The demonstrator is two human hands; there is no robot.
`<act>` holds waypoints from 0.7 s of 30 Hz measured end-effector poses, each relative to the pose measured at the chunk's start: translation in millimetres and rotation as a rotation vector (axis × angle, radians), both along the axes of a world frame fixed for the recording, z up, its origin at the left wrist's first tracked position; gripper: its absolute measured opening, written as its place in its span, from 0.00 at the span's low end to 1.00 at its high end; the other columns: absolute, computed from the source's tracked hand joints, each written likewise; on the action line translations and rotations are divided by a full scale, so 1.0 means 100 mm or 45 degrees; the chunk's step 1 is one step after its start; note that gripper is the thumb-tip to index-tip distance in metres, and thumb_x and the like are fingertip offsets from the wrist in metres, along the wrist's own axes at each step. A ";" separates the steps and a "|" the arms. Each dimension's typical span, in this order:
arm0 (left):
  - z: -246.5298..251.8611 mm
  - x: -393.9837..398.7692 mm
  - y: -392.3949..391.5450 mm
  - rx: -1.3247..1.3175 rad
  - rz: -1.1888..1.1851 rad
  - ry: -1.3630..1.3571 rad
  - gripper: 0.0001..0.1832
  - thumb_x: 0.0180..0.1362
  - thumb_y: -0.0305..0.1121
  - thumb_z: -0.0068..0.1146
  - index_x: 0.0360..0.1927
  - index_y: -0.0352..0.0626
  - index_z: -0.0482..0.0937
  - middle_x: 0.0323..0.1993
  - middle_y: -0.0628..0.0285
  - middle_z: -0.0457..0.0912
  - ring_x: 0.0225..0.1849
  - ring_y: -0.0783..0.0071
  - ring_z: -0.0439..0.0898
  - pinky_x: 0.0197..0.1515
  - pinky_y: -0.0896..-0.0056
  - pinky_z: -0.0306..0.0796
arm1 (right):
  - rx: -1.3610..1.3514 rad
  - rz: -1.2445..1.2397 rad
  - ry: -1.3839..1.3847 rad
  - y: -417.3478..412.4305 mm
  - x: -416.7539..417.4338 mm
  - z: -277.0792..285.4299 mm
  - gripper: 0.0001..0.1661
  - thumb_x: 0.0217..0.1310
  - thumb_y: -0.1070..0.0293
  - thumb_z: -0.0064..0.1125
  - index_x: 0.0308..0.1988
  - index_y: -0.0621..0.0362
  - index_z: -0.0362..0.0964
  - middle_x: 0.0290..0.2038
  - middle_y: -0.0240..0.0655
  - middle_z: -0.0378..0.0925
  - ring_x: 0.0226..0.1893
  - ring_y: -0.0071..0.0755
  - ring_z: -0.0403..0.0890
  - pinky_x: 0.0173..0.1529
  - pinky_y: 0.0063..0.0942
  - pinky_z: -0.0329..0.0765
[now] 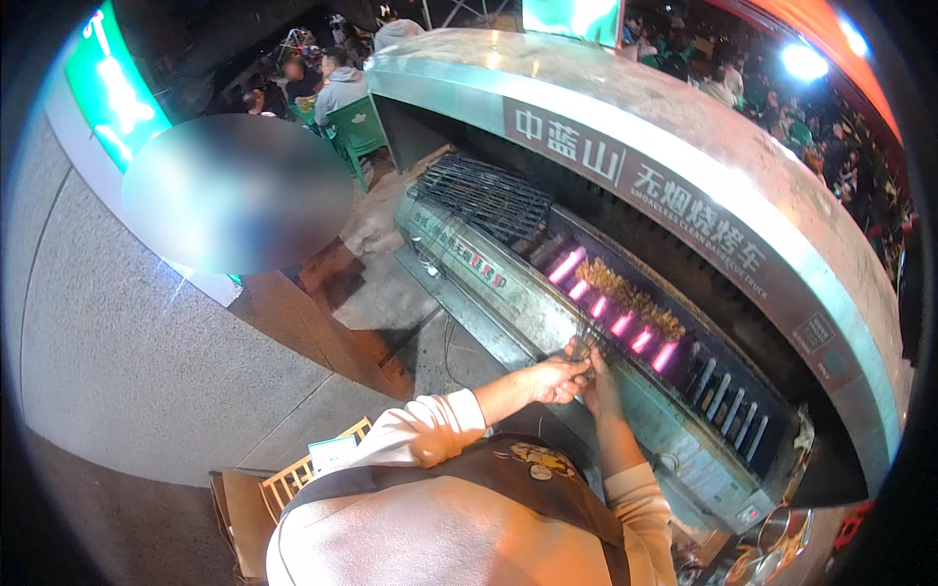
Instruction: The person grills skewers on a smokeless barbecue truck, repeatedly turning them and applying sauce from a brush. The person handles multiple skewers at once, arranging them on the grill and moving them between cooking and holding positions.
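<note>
Both my hands meet at the near edge of a long metal barbecue grill (pixel 542 311). My left hand (pixel 560 381) closes around the gathered ends of a bundle of thin skewers (pixel 580 344). Close against it on the right, my right hand (pixel 601 377) is at the same bundle; its fingers are partly hidden, so its own grip is unclear. From the bundle the skewers reach over the grill to a row of small browned food pieces (pixel 630 297). Under and beside the food, several heating tubes (pixel 621 322) glow pink.
A black wire rack (pixel 484 194) lies on the grill's far left end. Unlit tubes (pixel 725 403) fill its right part. A metal hood (pixel 630 110) arches over the back. Metal containers (pixel 777 531) stand at lower right, a wooden slatted chair (pixel 293 480) at lower left. Seated people are beyond.
</note>
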State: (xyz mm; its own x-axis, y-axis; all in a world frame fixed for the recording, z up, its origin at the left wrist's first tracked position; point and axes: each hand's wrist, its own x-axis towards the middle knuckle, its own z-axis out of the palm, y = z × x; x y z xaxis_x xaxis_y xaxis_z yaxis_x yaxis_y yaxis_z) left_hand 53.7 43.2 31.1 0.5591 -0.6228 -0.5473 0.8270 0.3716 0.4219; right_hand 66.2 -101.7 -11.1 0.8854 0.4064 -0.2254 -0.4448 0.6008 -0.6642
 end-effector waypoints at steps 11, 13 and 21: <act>-0.30 -0.08 0.14 -0.184 -0.103 0.150 0.18 0.67 0.50 0.44 0.32 0.46 0.68 0.19 0.74 0.64 0.12 0.88 0.56 0.12 0.85 0.48 | 0.000 0.075 0.137 0.00 -0.08 -0.23 0.24 0.69 0.55 0.46 0.61 0.49 0.59 0.54 0.35 0.72 0.53 0.34 0.74 0.57 0.36 0.72; -0.23 -0.03 0.17 -0.129 -0.066 0.189 0.17 0.67 0.49 0.45 0.38 0.44 0.69 0.20 0.73 0.64 0.12 0.87 0.56 0.13 0.85 0.49 | 0.140 0.140 0.144 -0.11 -0.10 -0.32 0.21 0.69 0.54 0.46 0.57 0.50 0.63 0.50 0.35 0.74 0.51 0.31 0.75 0.56 0.32 0.73; 0.01 -0.06 0.13 0.132 0.062 0.127 0.17 0.65 0.45 0.50 0.43 0.40 0.70 0.20 0.72 0.62 0.13 0.86 0.54 0.13 0.84 0.47 | -0.076 -0.004 0.098 -1.13 -0.90 -0.12 0.38 0.68 0.51 0.48 0.67 0.60 0.49 0.61 0.45 0.66 0.56 0.40 0.72 0.60 0.34 0.68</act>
State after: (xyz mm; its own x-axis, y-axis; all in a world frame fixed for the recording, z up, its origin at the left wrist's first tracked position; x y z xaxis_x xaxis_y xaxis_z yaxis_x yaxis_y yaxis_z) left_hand 47.4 56.6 32.0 0.5266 -0.5337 -0.6617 0.8490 0.3707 0.3766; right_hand -23.8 -214.5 -23.3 0.8658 0.3875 -0.3166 -0.4941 0.5626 -0.6628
